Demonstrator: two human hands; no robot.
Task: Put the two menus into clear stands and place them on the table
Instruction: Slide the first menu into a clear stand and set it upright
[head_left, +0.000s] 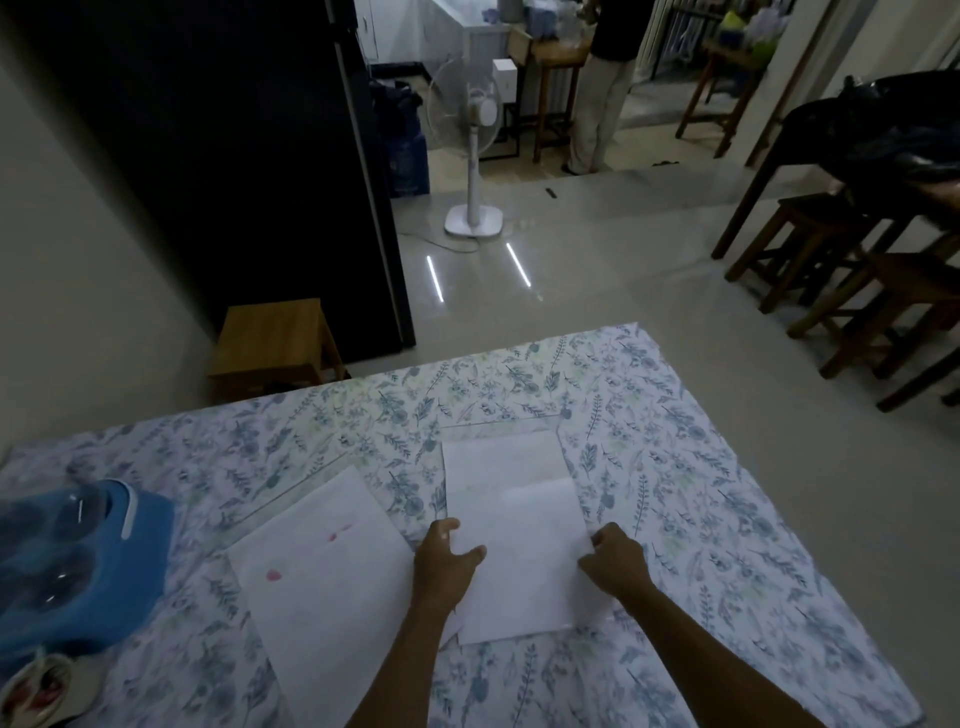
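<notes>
head view: both hands' grips flank right menu (519, 545).

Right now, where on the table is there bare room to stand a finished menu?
Free: floral tablecloth along the far edge beyond both sheets, and the strip right of the right hand. Crowded: the near middle, with left sheet, right sheet held by left hand, and the blue appliance at left.

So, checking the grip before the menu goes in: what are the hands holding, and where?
Both hands, left and right, pinch the right-hand sheet at its side edges.
</notes>
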